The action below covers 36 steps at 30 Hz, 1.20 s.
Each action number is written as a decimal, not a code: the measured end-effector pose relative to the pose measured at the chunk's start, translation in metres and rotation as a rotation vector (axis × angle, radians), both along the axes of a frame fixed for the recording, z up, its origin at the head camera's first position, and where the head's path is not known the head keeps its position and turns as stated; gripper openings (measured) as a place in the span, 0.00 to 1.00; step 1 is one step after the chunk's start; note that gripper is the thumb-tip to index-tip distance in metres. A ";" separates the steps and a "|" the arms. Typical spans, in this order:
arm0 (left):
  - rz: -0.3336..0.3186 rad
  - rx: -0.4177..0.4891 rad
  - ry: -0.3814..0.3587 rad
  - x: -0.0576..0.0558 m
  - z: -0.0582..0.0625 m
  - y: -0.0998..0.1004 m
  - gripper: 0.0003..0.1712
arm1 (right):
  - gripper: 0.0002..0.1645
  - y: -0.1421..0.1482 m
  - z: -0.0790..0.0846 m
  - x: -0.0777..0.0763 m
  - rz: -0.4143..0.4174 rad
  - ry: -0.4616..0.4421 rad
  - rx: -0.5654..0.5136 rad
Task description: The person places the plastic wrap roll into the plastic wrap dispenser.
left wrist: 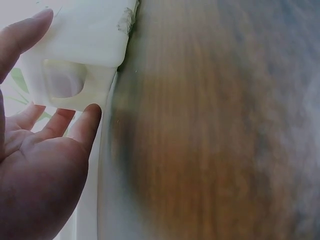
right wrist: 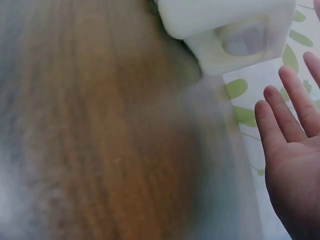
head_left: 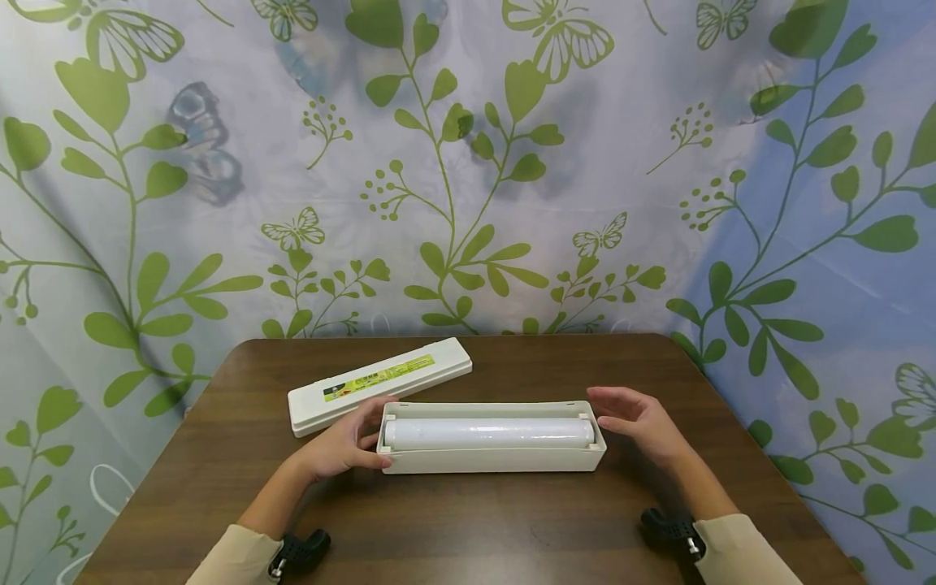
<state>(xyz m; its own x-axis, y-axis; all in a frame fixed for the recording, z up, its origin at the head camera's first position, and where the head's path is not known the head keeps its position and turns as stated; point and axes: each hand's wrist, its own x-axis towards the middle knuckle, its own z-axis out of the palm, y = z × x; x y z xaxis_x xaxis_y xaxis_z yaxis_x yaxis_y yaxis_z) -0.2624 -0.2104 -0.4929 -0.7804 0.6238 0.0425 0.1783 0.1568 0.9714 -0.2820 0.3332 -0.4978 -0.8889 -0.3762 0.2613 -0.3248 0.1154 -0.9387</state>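
White box (head_left: 490, 462), long and rectangular, smooth, plastic-looking, on brown wood-grained table (head_left: 512, 528). Inside: glossy pale cylindrical roll (head_left: 490, 433). Left hand (head_left: 345, 440): grip spread wide around box's left end, thumb on near side, fingers at far side, lightly holding. Right hand (head_left: 645, 424): grip loose, fingers extended, holding nothing, just beside right end. Matching flat lid (head_left: 395, 388), rounded corners, yellow-green label, lies angled behind. Leaf-printed cloth (head_left: 475, 162) beyond, faintly creased.
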 end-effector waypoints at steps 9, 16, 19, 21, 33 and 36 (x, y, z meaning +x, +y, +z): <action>-0.002 0.004 0.001 -0.001 -0.001 0.000 0.59 | 0.44 0.004 -0.006 0.004 0.240 -0.084 -0.077; -0.004 0.008 0.006 -0.001 -0.001 -0.001 0.58 | 0.53 0.005 -0.012 0.004 0.278 -0.127 -0.037; -0.005 0.010 0.007 -0.001 0.000 -0.001 0.57 | 0.56 0.003 -0.011 0.005 0.265 -0.147 -0.011; -0.004 0.010 0.009 -0.001 0.000 -0.002 0.57 | 0.57 0.001 -0.010 0.007 0.260 -0.146 0.003; -0.013 0.011 0.004 -0.001 -0.001 -0.004 0.63 | 0.60 -0.003 -0.009 0.005 0.263 -0.146 0.038; 0.007 -0.013 0.016 0.000 0.000 -0.005 0.63 | 0.61 -0.005 -0.008 0.005 0.250 -0.167 0.060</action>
<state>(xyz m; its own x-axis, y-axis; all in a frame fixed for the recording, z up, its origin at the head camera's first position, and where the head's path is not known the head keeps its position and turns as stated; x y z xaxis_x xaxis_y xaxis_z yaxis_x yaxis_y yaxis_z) -0.2624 -0.2152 -0.4931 -0.7843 0.6186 0.0471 0.1928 0.1708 0.9663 -0.2771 0.3287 -0.5057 -0.7955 -0.5993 0.0902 -0.1919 0.1079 -0.9755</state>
